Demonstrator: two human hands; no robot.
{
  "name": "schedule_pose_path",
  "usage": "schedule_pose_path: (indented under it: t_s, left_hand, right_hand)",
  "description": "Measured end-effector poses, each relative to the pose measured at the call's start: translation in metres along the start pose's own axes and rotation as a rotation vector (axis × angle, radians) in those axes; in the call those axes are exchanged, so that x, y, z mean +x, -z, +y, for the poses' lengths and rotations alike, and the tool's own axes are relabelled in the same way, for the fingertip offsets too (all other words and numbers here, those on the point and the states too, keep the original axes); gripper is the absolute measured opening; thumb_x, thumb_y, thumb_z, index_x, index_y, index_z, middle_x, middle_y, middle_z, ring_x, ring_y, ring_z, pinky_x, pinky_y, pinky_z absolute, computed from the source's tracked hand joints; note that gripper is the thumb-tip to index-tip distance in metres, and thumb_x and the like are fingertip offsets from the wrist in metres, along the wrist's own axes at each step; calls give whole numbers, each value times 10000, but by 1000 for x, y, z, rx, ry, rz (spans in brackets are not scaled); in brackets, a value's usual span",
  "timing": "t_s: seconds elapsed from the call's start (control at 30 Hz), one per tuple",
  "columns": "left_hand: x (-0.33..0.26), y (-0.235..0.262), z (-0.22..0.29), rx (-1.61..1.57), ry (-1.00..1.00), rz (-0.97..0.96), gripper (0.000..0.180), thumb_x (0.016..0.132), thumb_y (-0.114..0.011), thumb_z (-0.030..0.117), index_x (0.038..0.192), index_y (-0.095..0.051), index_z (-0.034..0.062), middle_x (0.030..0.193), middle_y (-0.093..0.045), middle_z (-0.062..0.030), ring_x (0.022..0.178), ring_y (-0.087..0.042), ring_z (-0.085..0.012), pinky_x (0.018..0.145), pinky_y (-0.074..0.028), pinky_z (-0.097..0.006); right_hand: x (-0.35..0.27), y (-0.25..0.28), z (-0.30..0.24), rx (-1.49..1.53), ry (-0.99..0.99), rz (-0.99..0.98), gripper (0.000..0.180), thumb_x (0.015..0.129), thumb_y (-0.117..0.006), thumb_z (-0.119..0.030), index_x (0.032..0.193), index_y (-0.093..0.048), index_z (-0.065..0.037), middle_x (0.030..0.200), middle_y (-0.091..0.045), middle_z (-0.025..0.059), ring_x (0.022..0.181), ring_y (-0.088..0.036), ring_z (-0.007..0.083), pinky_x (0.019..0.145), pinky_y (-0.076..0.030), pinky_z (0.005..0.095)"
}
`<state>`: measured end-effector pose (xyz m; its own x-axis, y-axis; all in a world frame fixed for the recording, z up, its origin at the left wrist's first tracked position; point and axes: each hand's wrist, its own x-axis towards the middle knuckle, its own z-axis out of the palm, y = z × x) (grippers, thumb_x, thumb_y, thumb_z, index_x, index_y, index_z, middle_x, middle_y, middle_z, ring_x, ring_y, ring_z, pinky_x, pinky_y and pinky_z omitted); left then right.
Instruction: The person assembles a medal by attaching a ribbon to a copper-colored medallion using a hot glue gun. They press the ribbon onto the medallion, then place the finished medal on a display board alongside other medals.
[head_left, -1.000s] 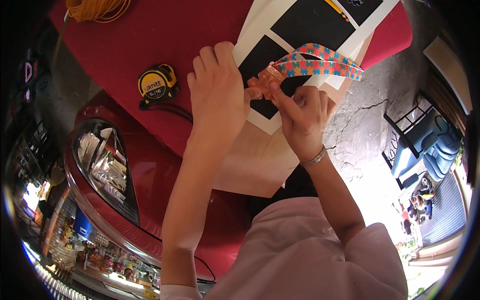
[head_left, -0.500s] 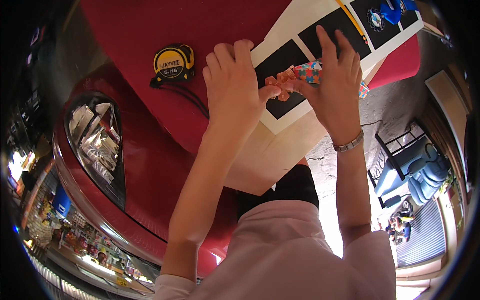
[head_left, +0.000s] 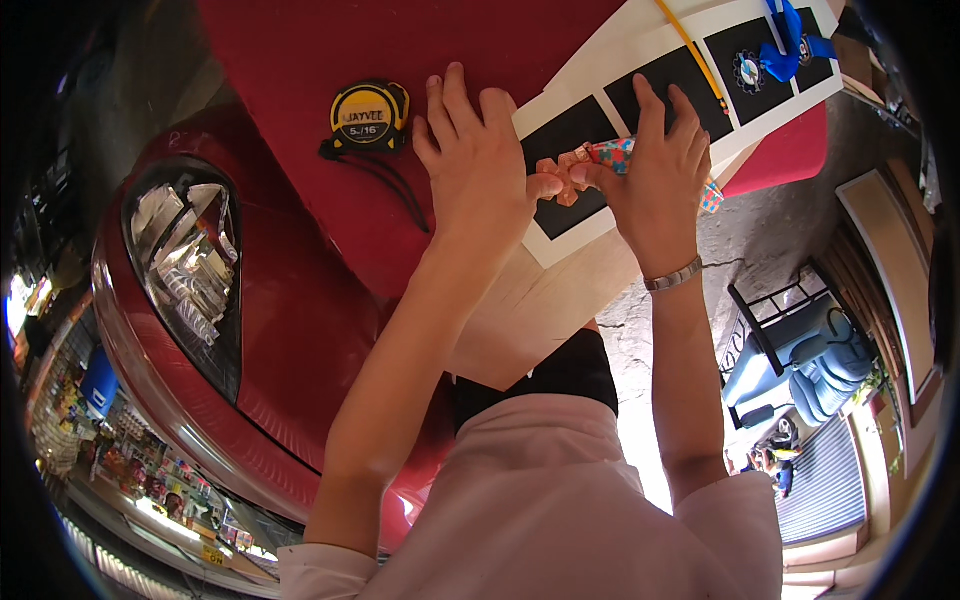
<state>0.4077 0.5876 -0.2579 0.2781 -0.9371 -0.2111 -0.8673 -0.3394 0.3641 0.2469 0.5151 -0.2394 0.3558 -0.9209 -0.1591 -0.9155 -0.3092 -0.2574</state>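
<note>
A copper-coloured medal (head_left: 566,183) with a lobed edge lies over the first black square of a white sheet (head_left: 560,245). Its ribbon (head_left: 612,154), printed with a multicoloured puzzle pattern, runs beneath my right hand (head_left: 655,185) and shows again past it. My left hand (head_left: 478,165) has its fingers stretched out over the red cloth, and its thumb touches the medal's left side. From the other side my right thumb touches the medal too, while the other right fingers are spread above the sheet. Neither hand wraps around the medal.
Left of my left hand lies a yellow and black tape measure (head_left: 368,118) with a black cord. A pencil (head_left: 697,62) crosses the sheet; farther right sits a dark scalloped medal (head_left: 748,72) with a blue ribbon (head_left: 785,50). A red car (head_left: 285,330) stands close on my left.
The left fingers have straightened from a curl. Both thumbs stay at the copper medal, which has shifted only slightly. The whole view has turned a little.
</note>
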Motion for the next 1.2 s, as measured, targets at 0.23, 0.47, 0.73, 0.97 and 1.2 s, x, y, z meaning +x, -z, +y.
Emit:
schedule_pose_path:
  t_s: [0.23,0.47,0.73,0.97,1.2]
  left_hand:
    - [-1,8,12,39,64,-86,938,652,-916,524,1292,-439,31,1588,-256,-327,1505,-251,-516,1116,-318,-689]
    - [6,13,17,44,113,-153,907,660,-943,466,1265,-438,19,1616,-227,-321,1530,-213,-496,1131,-303,-702]
    - [10,12,22,131,146,-184,800,683,-938,393,1222,-472,28,1619,-259,-295,1541,-227,-467,1160,-294,-678]
    - [13,12,25,184,142,-181,781,671,-940,399,1199,-490,41,1612,-271,-311,1534,-232,-490,1158,-290,-690]
    - [18,17,29,215,171,-298,899,668,-945,462,1261,-428,29,1639,-212,-315,1540,-208,-498,1160,-291,-705]
  right_hand:
    - [2,-1,-6,-52,-31,-31,1091,605,-976,-401,1502,-418,-129,1520,-385,226,1457,-376,388,1188,-308,612]
    - [8,1,-9,-107,-40,-73,1092,584,-985,-414,1468,-418,-115,1516,-365,239,1466,-348,409,1187,-315,608]
    - [11,0,-14,-127,-71,-66,1020,603,-984,-313,1439,-432,-127,1500,-378,228,1448,-374,405,1180,-332,601]
    - [10,-2,-16,-121,-102,-92,924,697,-925,-267,1454,-420,-108,1584,-307,267,1492,-328,436,1201,-299,615]
    - [14,2,-20,-168,-108,-167,861,776,-864,-255,1481,-399,-86,1608,-283,290,1508,-307,450,1205,-284,625]
